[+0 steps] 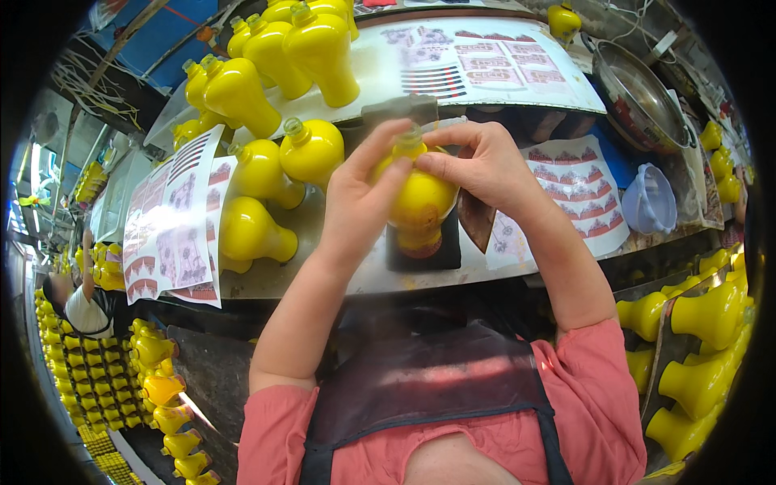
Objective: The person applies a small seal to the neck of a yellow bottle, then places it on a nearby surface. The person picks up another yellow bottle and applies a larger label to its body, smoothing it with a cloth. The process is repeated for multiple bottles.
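A glossy yellow bottle [422,202] with a clear glass neck and a bulging upper body stands upright on a dark block at the bench edge. A reddish pattern shows near its foot. My left hand [368,182] curls round the left side of its neck and shoulder, with the thumb against the yellow surface. From the right, my right hand [481,162] has thumb and forefinger closed at the neck; whether a small piece is pinched there I cannot tell. A dark pointed blade-like piece [477,218] is beside the bottle, under my right wrist.
Several yellow bottles [311,152] crowd the bench to the left and back. Printed pattern sheets [174,218] hang over the left edge; another printed sheet [575,190] lies right. Beyond are a metal basin [638,93] and lavender tub [649,198]. Racked bottles [699,315] flank me. A person [81,303] is far left.
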Tool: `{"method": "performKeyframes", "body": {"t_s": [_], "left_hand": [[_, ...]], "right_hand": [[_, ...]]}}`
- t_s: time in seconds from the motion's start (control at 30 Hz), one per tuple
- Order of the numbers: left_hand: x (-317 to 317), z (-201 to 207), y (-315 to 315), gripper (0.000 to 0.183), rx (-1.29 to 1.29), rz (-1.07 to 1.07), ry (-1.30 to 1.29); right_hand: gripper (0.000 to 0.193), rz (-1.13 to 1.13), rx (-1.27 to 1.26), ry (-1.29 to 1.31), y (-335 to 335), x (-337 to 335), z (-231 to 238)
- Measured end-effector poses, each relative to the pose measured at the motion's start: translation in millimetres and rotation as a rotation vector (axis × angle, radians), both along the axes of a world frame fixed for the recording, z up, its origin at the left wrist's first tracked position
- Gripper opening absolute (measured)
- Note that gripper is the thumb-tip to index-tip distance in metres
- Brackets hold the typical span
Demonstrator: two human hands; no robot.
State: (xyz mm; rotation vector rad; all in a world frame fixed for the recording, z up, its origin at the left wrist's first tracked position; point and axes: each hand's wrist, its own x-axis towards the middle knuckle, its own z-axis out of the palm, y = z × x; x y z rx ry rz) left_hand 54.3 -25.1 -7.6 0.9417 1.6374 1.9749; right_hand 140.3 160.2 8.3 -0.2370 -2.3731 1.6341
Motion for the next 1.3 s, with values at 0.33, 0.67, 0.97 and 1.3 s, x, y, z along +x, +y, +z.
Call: {"method": "performKeyframes", "body": {"t_s": [0.33,0.67,0.97,1.3], "left_hand": [[-2.4,-2.3,-1.4,0.038,0.0,-0.002,0.029],[-6.5,12.3,3.0,0.018,-0.078,0.203,0.277],[-0.7,26.3,6.8,0.017,-0.085,0.221,0.268],[6.7,24.2,-8.6,0.016,0.026,0.11,0.031]], "right_hand": [[0.023,-0.007,0.269,0.425,-32.6,36.8,1.5],[0.027,-0.116,0.105,0.346,-21.3,26.7,-14.1],[0.025,0.009,0.54,0.52,-42.1,42.0,-13.4],[0.026,-0.1,0.509,0.564,-46.4,42.4,-11.2]]}}
